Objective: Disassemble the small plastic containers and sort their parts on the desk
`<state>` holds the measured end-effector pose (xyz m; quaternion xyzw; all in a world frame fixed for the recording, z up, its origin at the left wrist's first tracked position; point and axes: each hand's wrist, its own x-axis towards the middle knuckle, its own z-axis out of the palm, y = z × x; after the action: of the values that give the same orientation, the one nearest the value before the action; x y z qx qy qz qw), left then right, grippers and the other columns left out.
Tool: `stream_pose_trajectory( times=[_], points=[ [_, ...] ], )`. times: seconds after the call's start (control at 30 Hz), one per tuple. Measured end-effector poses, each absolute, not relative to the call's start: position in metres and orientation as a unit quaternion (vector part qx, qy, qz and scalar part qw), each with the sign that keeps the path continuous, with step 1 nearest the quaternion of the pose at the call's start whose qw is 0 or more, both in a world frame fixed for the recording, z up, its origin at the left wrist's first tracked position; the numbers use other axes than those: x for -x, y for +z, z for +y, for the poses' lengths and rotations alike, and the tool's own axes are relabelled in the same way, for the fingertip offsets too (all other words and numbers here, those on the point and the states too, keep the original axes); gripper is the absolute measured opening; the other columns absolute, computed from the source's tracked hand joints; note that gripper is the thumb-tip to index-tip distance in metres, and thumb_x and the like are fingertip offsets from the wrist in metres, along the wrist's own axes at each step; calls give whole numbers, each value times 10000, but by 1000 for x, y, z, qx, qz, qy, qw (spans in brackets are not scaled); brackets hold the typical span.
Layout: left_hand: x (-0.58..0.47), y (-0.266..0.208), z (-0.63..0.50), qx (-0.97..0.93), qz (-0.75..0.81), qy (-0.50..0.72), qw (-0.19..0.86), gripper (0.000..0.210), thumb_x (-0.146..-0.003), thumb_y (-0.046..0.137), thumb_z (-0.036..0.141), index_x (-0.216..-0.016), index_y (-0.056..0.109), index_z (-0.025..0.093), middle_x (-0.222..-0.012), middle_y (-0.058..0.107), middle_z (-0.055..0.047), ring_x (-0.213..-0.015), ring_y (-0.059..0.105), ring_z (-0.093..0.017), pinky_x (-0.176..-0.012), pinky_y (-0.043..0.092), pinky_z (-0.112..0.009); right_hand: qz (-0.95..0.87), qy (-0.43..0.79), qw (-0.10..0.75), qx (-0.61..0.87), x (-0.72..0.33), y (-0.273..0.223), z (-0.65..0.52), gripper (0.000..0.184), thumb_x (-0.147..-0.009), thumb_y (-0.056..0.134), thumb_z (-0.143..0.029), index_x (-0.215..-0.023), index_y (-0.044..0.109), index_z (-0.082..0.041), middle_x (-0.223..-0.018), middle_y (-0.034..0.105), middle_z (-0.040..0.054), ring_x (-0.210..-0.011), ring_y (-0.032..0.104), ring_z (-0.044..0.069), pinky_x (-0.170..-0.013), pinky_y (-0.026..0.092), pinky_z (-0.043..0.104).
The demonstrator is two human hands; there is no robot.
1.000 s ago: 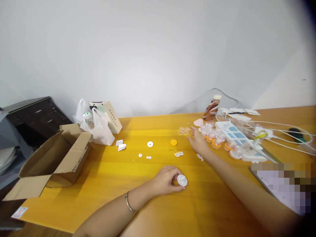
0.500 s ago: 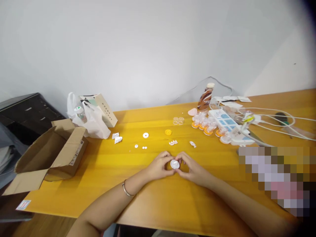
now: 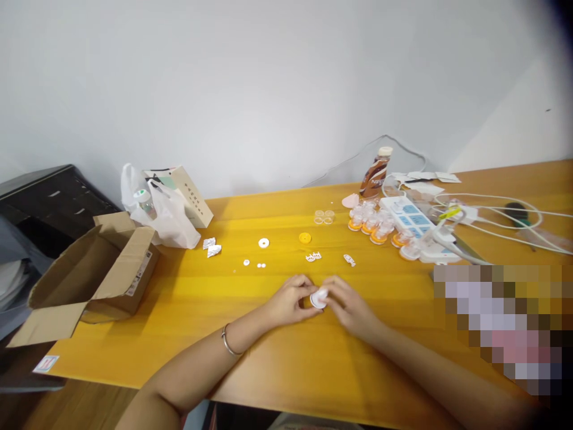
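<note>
A yellow-brown table [image 3: 277, 370] is spanned by both forearms, with a cardboard box [image 3: 119, 272] set well apart at its left end. Near the front edge, the left hand [image 3: 290, 301] and right hand [image 3: 351, 304] are brought close together. Between them a white round piece [image 3: 317, 301] is held: its left side is pinched by the left thumb and fingers, while its upper right side is met by bent right fingertips; whether it is pinched there too cannot be told. Beyond the hands, a yellow disc [image 3: 305, 237], a white ring [image 3: 260, 243], toothed white pieces [image 3: 317, 255] and tiny white discs [image 3: 259, 266] are laid out.
</note>
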<state>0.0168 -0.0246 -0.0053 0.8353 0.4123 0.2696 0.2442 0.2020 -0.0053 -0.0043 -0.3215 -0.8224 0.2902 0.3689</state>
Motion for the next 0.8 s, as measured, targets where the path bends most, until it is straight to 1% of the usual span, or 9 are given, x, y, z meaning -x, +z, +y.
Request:
stream_pose_trajectory(
  times=[0.07, 0.1, 0.2, 0.3, 0.4, 0.5, 0.63, 0.7, 0.8],
  points=[
    [-17, -6, -25, -839, 411, 264, 238, 324, -763, 620, 342, -1031, 622, 162, -917, 554, -63, -880, 524, -170, -804, 418, -277, -788, 303, 415, 338, -200, 2, -7, 135, -858, 448, -230, -757, 536, -216, -786, 564, 38, -764, 559, 185, -712, 471, 322],
    [-16, -6, -25, -842, 413, 258, 235, 323, -756, 624, 337, -1032, 623, 168, -930, 557, -63, -889, 527, -172, -813, 415, -281, -778, 316, 423, 341, -199, 4, -8, 123, -855, 459, -242, -761, 534, -217, -783, 574, 36, -761, 564, 184, -711, 474, 318],
    [-15, -7, -26, -848, 415, 238, 228, 334, -732, 634, 307, -1044, 619, 189, -972, 558, -59, -920, 530, -179, -851, 400, -293, -756, 393, 399, 340, -198, 3, -10, 95, -838, 506, -301, -812, 551, -221, -789, 617, 24, -769, 588, 181, -728, 485, 314],
    [-11, -3, -29, -859, 402, 213, 233, 446, -683, 657, 273, -1119, 582, 213, -1030, 552, -58, -965, 522, -191, -904, 374, -306, -693, 489, 396, 350, -196, -1, -8, 196, -809, 548, -403, -817, 555, -207, -777, 642, 23, -762, 604, 178, -723, 498, 313],
    [-7, 3, -34, -876, 371, 184, 247, 518, -654, 676, 266, -1158, 561, 228, -1054, 552, -64, -999, 510, -208, -930, 356, -316, -644, 556, 390, 352, -195, 4, -1, 303, -747, 599, -492, -766, 585, -189, -745, 652, 25, -730, 610, 173, -713, 503, 312],
    [-6, 7, -42, -884, 351, 165, 261, 539, -663, 684, 297, -1180, 549, 232, -1051, 558, -71, -999, 512, -208, -932, 353, -320, -625, 576, 382, 363, -195, 17, 6, 352, -717, 612, -533, -723, 621, -182, -680, 643, 11, -668, 601, 159, -695, 501, 309],
    [-2, 12, -50, -877, 342, 188, 281, 679, -638, 726, 402, -1249, 495, 215, -1086, 550, -91, -1013, 511, -213, -929, 370, -325, -627, 589, 376, 345, -192, 34, 17, 375, -735, 590, -546, -731, 651, -176, -670, 638, 15, -666, 601, 155, -696, 497, 305],
    [2, 22, -47, -859, 351, 237, 286, 631, -669, 705, 427, -1228, 516, 204, -1077, 562, -95, -997, 524, -209, -912, 390, -325, -626, 598, 384, 321, -188, 43, 21, 377, -753, 573, -547, -774, 650, -178, -688, 641, 20, -678, 606, 156, -697, 499, 306],
    [8, 48, -33, -787, 409, 376, 269, 343, -816, 567, 383, -1101, 605, 195, -972, 602, -84, -915, 552, -181, -853, 429, -322, -628, 610, 398, 273, -181, 59, 26, 359, -786, 545, -533, -829, 634, -188, -717, 641, 23, -701, 608, 158, -710, 497, 309]
  ],
)
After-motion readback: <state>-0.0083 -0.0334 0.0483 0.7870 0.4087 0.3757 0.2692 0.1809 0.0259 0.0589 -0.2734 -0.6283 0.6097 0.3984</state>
